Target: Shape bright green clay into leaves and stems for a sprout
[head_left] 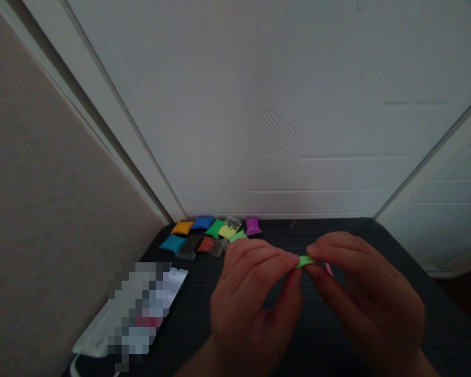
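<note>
A light-green piece (pixel 306 261) is held above the dark surface (pixel 204 296) — its long axis set crosswise, left to right — with one end pinched tightly by the left hand (pixel 255 298), the other likewise by the right hand (pixel 371 290), neither being nearer

Small, thin light-green piece (pixel 306 261), nearly level between left hand (pixel 253 303) and right hand (pixel 377 293)
</note>
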`<state>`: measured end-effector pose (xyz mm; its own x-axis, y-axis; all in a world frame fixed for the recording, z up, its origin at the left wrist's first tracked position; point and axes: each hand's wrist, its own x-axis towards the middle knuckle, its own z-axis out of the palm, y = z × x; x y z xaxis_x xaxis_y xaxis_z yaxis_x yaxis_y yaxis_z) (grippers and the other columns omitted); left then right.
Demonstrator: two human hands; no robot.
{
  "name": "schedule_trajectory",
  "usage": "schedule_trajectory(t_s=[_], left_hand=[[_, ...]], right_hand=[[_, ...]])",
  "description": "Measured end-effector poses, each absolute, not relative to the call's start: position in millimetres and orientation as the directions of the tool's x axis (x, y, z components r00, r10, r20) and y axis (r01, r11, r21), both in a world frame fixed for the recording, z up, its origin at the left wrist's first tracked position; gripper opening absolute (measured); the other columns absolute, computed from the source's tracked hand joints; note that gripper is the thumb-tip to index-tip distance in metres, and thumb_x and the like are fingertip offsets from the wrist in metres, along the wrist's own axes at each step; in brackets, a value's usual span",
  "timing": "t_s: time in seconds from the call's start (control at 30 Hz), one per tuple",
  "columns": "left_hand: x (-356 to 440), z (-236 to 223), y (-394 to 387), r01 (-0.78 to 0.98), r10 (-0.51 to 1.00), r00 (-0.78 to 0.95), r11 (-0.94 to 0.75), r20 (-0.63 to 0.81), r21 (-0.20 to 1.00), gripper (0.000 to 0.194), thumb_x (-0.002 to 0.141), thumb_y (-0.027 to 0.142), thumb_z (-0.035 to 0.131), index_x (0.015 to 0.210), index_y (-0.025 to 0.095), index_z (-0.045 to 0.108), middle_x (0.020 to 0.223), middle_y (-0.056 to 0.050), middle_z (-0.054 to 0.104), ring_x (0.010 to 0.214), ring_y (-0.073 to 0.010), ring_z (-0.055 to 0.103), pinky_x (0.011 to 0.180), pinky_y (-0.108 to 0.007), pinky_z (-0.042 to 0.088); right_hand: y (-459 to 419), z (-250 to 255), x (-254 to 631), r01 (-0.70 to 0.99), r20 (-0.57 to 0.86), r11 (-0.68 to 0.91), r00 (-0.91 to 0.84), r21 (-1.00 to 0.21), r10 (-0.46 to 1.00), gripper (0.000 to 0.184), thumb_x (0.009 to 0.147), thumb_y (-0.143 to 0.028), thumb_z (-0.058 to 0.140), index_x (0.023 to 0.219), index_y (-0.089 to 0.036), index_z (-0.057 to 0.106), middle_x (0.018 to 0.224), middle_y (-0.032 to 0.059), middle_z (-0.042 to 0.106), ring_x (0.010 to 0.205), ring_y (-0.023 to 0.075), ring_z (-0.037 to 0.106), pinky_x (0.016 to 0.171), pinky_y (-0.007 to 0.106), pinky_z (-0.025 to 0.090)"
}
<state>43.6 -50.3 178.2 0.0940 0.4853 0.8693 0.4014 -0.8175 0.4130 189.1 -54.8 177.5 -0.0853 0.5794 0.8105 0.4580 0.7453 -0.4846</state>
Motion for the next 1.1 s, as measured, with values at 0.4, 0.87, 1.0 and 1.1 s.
schedule_trajectory(t_s=[0.4, 0.87, 1.0, 1.1], left_hand=[[46.2, 177.1, -49.8, 0.292, 0.506, 0.046, -0.831, 0.861, 0.473, 0.030, 0.063, -0.004, 0.059, 0.086, 0.015, 0.061, 0.081, -0.002, 0.065, 0.078, -0.0149, 0.058, 0.075, -0.033, 0.048], [43.2, 170.7, -47.5, 0.258, 0.608, 0.051, -0.775, 0.793, 0.577, 0.033, 0.067, 0.003, 0.059, 0.096, 0.017, 0.058, 0.088, -0.004, 0.063, 0.084, -0.0172, 0.057, 0.078, -0.035, 0.048], [42.5, 170.5, -46.3, 0.306, 0.533, 0.057, -0.814, 0.844, 0.494, 0.035, 0.063, -0.003, 0.060, 0.093, 0.016, 0.060, 0.084, -0.003, 0.065, 0.083, -0.0163, 0.057, 0.079, -0.034, 0.046], [42.4, 169.3, -46.7, 0.260, 0.566, 0.031, -0.800, 0.824, 0.541, 0.034, 0.064, -0.004, 0.058, 0.092, 0.015, 0.060, 0.084, -0.004, 0.064, 0.082, -0.0171, 0.057, 0.078, -0.036, 0.047]], right_hand=[[-56.0, 175.4, 191.6, 0.453, 0.844, 0.778, -0.095, -0.435, 0.528, 0.036, 0.068, -0.004, 0.062, 0.099, -0.020, 0.056, 0.090, 0.0024, 0.060, 0.082, 0.0151, 0.057, 0.068, 0.029, 0.048], [-54.4, 178.8, 193.9, 0.602, 0.873, 0.748, -0.167, -0.277, 0.458, 0.032, 0.066, -0.007, 0.065, 0.094, -0.021, 0.058, 0.085, 0.0016, 0.064, 0.079, 0.0164, 0.059, 0.072, 0.034, 0.046], [-52.7, 179.1, 192.6, 0.610, 0.864, 0.742, -0.179, -0.278, 0.471, 0.033, 0.067, -0.008, 0.064, 0.097, -0.021, 0.057, 0.085, 0.0017, 0.064, 0.079, 0.0161, 0.059, 0.073, 0.034, 0.046], [-52.2, 178.3, 192.3, 0.583, 0.855, 0.750, -0.172, -0.313, 0.490, 0.034, 0.066, -0.008, 0.063, 0.097, -0.021, 0.056, 0.086, 0.0022, 0.063, 0.080, 0.0164, 0.059, 0.072, 0.034, 0.046]])
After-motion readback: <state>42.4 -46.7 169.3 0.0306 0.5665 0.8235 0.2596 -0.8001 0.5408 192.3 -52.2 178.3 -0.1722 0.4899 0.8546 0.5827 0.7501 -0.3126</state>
